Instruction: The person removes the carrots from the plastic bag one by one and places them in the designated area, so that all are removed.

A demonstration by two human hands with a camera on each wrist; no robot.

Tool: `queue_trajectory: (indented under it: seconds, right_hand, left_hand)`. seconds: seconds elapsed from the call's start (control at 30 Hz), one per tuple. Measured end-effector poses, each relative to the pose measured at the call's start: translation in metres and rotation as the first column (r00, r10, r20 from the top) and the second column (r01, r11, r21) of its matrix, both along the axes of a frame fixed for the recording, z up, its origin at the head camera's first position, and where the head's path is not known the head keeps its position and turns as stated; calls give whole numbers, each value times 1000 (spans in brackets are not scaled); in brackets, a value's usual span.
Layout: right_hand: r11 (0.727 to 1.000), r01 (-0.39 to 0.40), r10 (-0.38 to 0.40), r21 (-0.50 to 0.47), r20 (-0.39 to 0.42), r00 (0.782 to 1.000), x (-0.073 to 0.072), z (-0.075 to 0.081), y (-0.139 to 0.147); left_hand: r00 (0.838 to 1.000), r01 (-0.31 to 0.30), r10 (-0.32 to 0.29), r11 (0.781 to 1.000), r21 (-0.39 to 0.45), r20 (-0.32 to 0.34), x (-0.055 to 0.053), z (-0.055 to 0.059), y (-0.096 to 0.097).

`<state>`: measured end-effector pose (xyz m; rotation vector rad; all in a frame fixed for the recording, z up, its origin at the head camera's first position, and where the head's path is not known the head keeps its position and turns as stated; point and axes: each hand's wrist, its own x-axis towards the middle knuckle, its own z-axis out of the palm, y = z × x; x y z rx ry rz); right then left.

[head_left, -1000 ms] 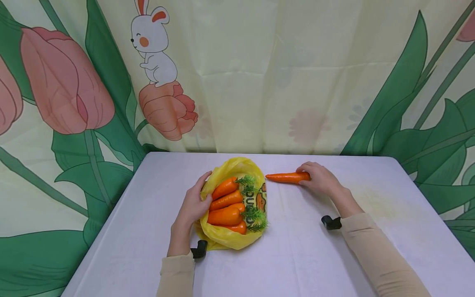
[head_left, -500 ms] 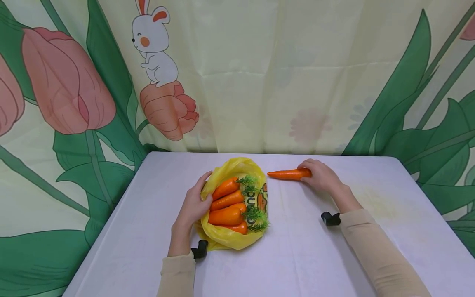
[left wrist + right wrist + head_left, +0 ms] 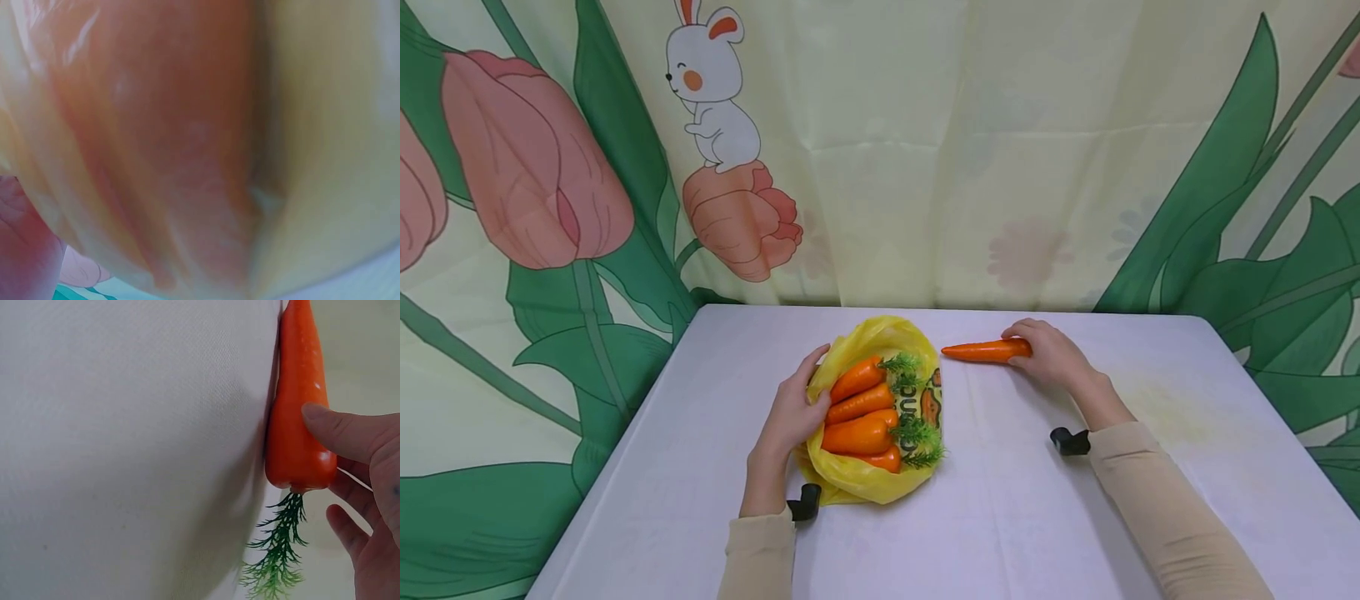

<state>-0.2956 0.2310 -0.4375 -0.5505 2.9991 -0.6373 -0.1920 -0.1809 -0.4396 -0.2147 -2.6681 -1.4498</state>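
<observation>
A yellow plastic bag (image 3: pixel 880 492) lies with its mouth spread, holding several orange toy carrots (image 3: pixel 856 435) with green tufts. My left hand (image 3: pixel 792 412) grips the bag's left rim, thumb over the edge near the carrots' tips. Up close, the left wrist view is filled by the bag's thin film (image 3: pixel 337 125), an orange shape showing through. To the right of the bag, my right hand (image 3: pixel 1051 354) pinches the thick end of a single carrot (image 3: pixel 977 352), whose tip points at the bag. The right wrist view shows its feathery green top (image 3: pixel 275 550) hanging below the thumb.
A white-covered table (image 3: pixel 985 517) carries everything. Behind its far edge hangs a curtain (image 3: pixel 880 208) printed with tulips and a rabbit. Black wrist cameras (image 3: pixel 1069 442) stick out by both sleeves.
Over the last second my right hand and its carrot have shifted slightly away toward the far edge. My left hand and the bag have stayed put.
</observation>
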Motion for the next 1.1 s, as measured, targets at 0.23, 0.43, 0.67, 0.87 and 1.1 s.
queue_trajectory:
  seconds: [0.23,0.43,0.67,0.87,1.1]
  right_hand:
    - [1000,-6,6,1,-5,1000,4,4,-1]
    - [999,-26,25,-22,-21,999,11,9,-5]
    - [996,-73,69,-52,-66,995,18,13,-17]
    - [988,-121,111,-91,-108,988,22,12,-29]
    - [978,-149,135,-144,-106,985,30,11,-50]
  left_hand:
    - [1000,7,-7,1000,8,-3,0,1,0]
    - [1000,17,-17,1000,4,-5,-1,0,-1]
    - [1000,16,-16,1000,3,-9,-2,-1,-1]
    - [999,27,-27,1000,10,-23,-2,-1,0]
    - [1000,22,-22,1000,6,-19,0,-1,1]
